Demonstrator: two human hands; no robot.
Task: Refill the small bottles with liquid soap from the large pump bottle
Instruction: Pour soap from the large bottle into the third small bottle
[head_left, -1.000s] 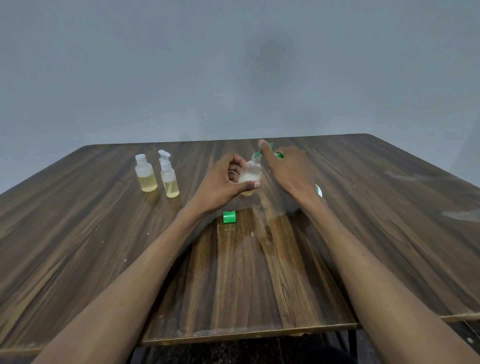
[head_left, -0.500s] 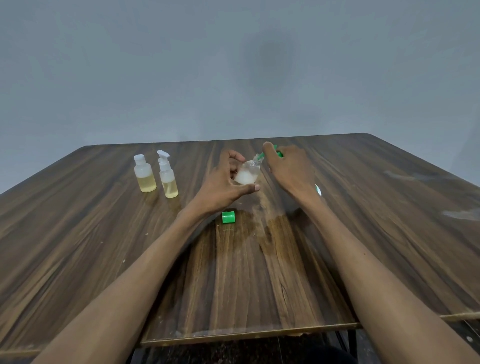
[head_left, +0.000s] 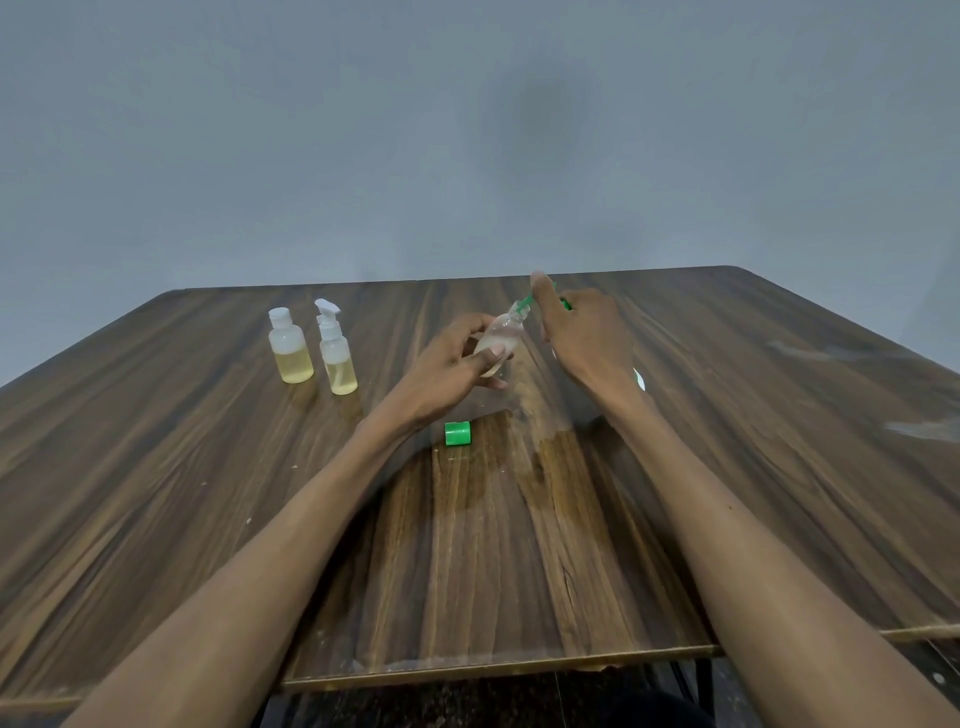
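My left hand (head_left: 447, 364) grips small bottle (head_left: 500, 339), neck tilted up-right toward my right hand (head_left: 584, 338). Right fingers curl round green pump spout (head_left: 525, 301), tip at bottle mouth. 1 green cap (head_left: 457, 433) lies below left hand.

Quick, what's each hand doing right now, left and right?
Left hand: grips the small clear bottle, tilted.
Right hand: fingers curled on a green pump part at the bottle's mouth; most of it is hidden.

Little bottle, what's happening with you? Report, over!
Left hand grips little bottle, tilted. Right hand holds green nozzle at its mouth. Green cap on table, out of the way.
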